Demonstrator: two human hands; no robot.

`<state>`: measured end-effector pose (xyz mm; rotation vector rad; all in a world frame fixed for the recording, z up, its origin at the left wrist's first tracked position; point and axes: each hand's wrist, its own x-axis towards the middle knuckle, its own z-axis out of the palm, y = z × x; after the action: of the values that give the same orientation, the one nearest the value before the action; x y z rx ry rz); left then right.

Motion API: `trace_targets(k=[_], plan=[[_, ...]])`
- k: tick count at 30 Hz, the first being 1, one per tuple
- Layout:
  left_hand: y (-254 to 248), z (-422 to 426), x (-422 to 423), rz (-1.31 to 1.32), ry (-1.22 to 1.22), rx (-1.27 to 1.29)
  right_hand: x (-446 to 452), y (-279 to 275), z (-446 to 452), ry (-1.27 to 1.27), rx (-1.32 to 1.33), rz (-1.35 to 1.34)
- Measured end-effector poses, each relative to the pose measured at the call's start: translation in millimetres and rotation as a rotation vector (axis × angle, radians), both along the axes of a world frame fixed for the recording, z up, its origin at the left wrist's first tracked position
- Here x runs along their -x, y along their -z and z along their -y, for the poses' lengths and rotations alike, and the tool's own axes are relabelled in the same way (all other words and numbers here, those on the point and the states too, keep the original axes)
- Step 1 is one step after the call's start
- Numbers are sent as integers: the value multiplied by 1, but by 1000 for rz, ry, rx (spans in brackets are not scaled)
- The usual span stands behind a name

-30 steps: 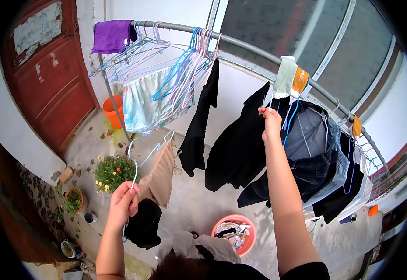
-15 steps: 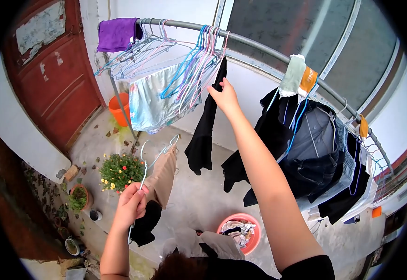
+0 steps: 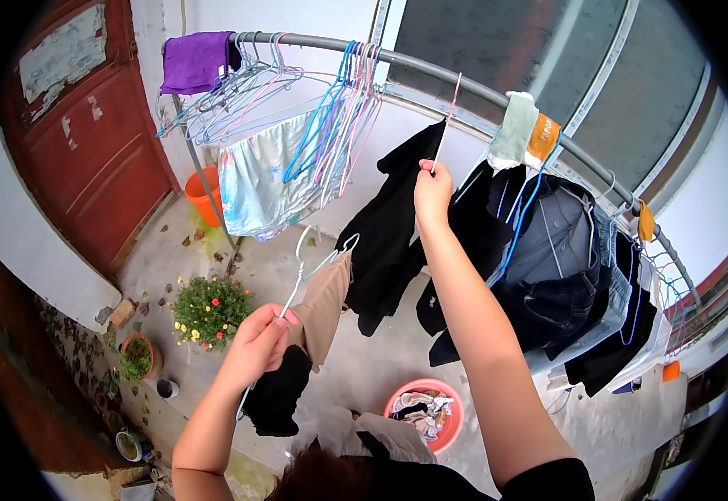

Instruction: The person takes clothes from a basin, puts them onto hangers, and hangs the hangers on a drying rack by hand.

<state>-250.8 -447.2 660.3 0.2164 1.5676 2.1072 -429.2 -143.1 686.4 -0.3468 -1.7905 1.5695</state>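
My left hand is closed round a pale blue wire hanger, held below the rail. Beige cloth and black cloth hang at this hanger. Higher up, my right hand grips a pink hanger whose upper end overlaps the metal rail; whether it hooks on the rail I cannot tell. A black garment drapes from the pink hanger, down and to the left of that hand.
Bunched blue and pink hangers hang left of my right hand, beside light blue patterned shorts. Dark jeans and other clothes crowd the rail's right. Below are a pink basin of laundry, a flowering plant and an orange bucket.
My right hand has moved right along the rail with the pink hanger, apart from the bunched hangers. The black garment now spreads wider. My left hand has shifted slightly right and up.
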Motion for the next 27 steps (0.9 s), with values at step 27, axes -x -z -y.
trace_targets(k=[27], plan=[[-125,-211,325,-768,-248,394,-290,-9,-74,-397,-558,49]])
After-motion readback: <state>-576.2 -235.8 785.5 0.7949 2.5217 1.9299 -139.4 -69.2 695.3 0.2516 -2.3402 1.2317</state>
